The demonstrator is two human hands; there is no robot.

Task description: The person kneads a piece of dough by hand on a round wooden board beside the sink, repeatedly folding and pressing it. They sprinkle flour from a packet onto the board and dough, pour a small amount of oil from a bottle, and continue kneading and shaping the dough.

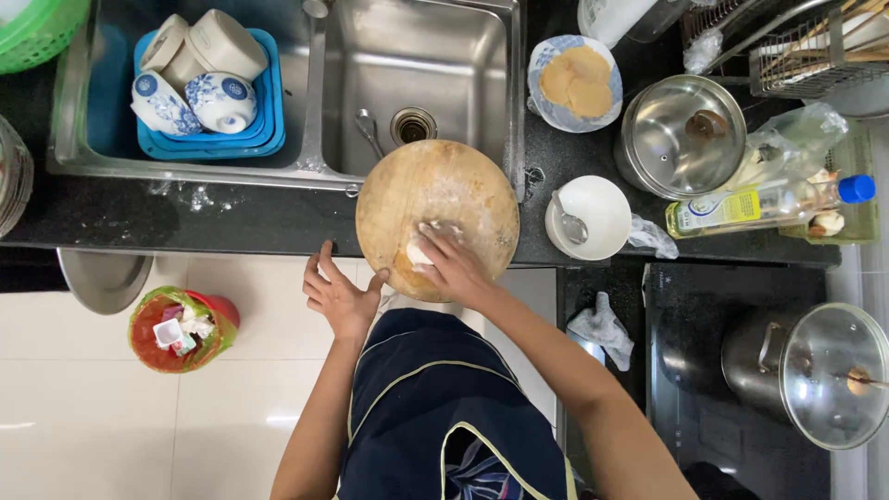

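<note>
The right hand (451,262) presses flat, fingers spread, on a white lump of dough (420,252) on the round wooden board (435,190). The left hand (338,294) is open, thumb touching the board's edge. A white bowl (597,211) with a spoon (569,223) sits beside the board, near the sink (417,56)

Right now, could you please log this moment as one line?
right hand: pressing dough | left hand: at board edge | board: floured, overhanging sink

The right hand (454,264) hides most of the white dough (419,253); the green basket (37,28) is cut off.
</note>
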